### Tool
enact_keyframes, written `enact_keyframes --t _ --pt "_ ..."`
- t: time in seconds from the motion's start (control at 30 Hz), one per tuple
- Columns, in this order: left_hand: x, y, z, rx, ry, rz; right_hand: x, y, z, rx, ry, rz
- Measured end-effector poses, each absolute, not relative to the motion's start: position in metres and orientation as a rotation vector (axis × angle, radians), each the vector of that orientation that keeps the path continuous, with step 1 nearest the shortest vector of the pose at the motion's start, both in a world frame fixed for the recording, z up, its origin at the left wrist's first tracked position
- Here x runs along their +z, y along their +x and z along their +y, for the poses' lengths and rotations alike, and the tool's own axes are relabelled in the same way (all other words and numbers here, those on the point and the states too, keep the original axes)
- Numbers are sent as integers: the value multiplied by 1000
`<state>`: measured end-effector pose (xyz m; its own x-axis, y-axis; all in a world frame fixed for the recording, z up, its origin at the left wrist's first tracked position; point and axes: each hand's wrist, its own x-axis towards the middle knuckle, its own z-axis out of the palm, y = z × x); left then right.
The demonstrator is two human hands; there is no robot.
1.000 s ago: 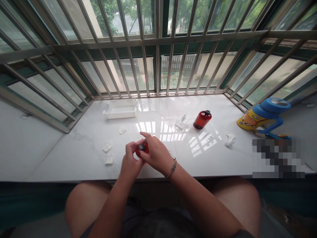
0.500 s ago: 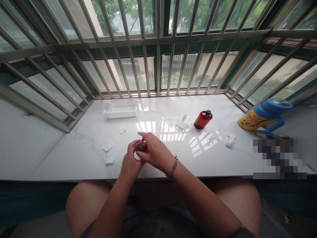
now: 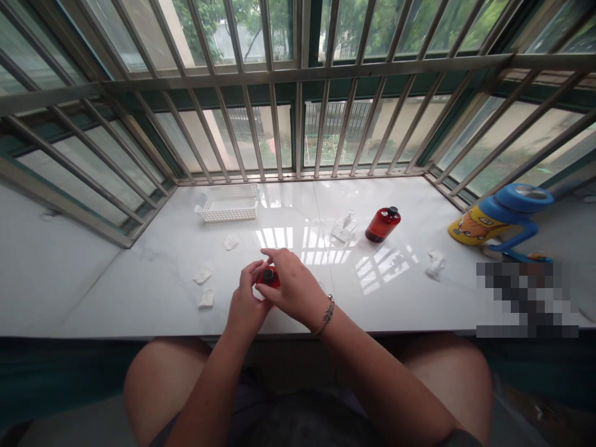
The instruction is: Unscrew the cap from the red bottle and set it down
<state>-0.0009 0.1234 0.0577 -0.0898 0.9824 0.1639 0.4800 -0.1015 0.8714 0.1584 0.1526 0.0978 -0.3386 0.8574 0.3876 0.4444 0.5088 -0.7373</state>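
Note:
A red bottle with a dark cap or neck on top stands between my two hands near the front of the white counter. My left hand wraps round it from the left. From the right, my right hand closes on its upper part, thumb in front and fingers behind. Most of the bottle is hidden by the hands. Farther back on the right is a second red bottle with a black cap, and beside it lies a clear plastic pump piece.
A white perforated basket sits at the back left. Crumpled white tissues lie on the left, another tissue on the right. A blue and yellow flask stands at the far right. Metal window bars bound the counter behind.
Both hands stay round the red bottle in nearly the same place. The view has shifted very slightly; nothing else has visibly moved.

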Motion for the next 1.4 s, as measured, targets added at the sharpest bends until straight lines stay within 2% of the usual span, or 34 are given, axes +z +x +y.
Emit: enact_keyframes --t 0.2,0.57,0.83,0.93,1.2,1.4 --pt "52 -4 125 1127 1628 1606 94 154 155 746 -1180 -1909" --pt "57 0 123 1120 1597 1614 105 168 156 940 -1080 -1856" --pt "54 -4 125 1140 1688 1541 87 199 159 1537 -843 -981" --pt "53 -4 125 1144 1698 1533 77 221 157 1669 -774 -647" --pt "51 -3 126 1150 1689 1570 55 270 152 1626 -660 -311" --pt "50 -3 127 1140 1679 1602 36 289 141 1535 -716 -322"
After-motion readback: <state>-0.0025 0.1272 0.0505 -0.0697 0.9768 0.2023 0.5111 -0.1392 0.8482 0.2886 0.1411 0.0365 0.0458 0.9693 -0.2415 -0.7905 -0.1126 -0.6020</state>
